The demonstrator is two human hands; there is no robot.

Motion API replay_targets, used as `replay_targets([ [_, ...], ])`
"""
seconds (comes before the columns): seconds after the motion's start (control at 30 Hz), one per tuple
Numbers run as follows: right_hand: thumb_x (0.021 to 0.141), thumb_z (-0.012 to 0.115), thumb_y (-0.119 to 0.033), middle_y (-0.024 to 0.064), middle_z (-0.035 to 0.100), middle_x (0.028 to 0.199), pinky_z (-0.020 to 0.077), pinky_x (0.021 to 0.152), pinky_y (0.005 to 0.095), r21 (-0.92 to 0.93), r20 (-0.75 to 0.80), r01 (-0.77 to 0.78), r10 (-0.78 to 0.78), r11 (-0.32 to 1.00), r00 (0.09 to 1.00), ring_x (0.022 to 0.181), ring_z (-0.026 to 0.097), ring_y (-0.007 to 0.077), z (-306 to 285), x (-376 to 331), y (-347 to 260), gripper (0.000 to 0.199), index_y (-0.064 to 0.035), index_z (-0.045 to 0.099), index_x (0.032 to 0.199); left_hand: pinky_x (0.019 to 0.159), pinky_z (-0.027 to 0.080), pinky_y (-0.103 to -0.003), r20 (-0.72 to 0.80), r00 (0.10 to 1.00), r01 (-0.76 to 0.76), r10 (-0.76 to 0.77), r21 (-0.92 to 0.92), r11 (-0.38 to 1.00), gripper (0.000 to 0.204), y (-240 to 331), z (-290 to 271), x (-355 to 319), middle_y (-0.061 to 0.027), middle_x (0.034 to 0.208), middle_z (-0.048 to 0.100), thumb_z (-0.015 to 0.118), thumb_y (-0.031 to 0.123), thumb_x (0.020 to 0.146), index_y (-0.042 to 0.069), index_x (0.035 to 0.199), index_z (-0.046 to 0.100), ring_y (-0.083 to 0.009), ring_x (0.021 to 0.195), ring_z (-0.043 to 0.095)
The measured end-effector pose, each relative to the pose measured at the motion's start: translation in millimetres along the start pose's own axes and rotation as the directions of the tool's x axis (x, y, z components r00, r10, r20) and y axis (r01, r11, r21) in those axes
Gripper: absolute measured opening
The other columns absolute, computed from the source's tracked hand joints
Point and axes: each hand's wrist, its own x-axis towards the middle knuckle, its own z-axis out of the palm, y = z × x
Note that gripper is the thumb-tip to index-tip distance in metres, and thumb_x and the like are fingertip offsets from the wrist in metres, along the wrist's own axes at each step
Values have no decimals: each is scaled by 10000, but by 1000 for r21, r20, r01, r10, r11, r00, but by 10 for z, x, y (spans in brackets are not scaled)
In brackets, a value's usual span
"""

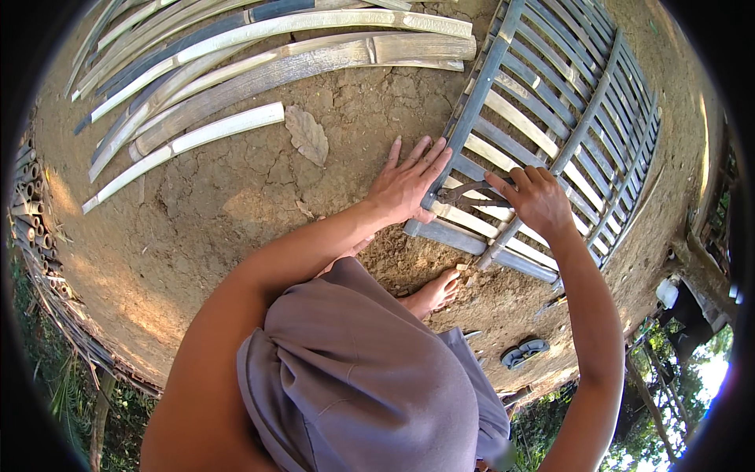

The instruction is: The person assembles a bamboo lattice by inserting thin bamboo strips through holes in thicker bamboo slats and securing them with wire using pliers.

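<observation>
A slatted bamboo panel (515,122), grey and pale strips fixed across rails, lies on the ground to the right. My left hand (405,182) rests on its near-left edge rail, fingers stretched and spread, holding nothing. In my right hand (535,200) are dark metal pincers (470,193), fingers wrapped round the handles. The head of the pincers meets the panel at the edge rail, right beside my left hand. What the jaws grip, if anything, is too small to make out.
Several split bamboo strips (314,67) lie on the cracked dirt at upper left, near a dry leaf (306,135). My bare foot (434,294) is close to the panel's lower edge. A dark sandal (524,353) sits at lower right. Bamboo poles (31,208) are stacked far left.
</observation>
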Motion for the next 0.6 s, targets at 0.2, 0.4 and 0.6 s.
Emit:
replay_targets([
  [0.2,876,604,-92,125,654,970,579,804,408,63,251,-283,259,957,933,876,668,294,-356,-127,-589,517,-137,565,1389,1222,65,-646,14,1000,16,-16,-2,1000,1355,13,-55,-21,-75,1693,117,875,542,618,108,1622,77,-301,1560,96],
  [0.4,921,605,-188,237,692,890,563,693,462,427,620,-568,230,703,751,802,714,341,-497,-37,-665,368,-47,651,1258,1235,40,-621,-21,1000,10,-11,-47,999,1357,1,-43,-42,-73,1697,95,895,484,609,112,1622,71,-290,1565,66],
  [0.6,949,682,-298,158,664,728,533,516,348,407,910,-913,-82,4,405,590,667,185,-278,14,-340,307,2,666,1016,1230,35,-630,-30,1000,2,-3,-37,999,1368,-9,-19,-16,-79,1696,97,900,478,603,115,1624,64,-292,1565,67],
])
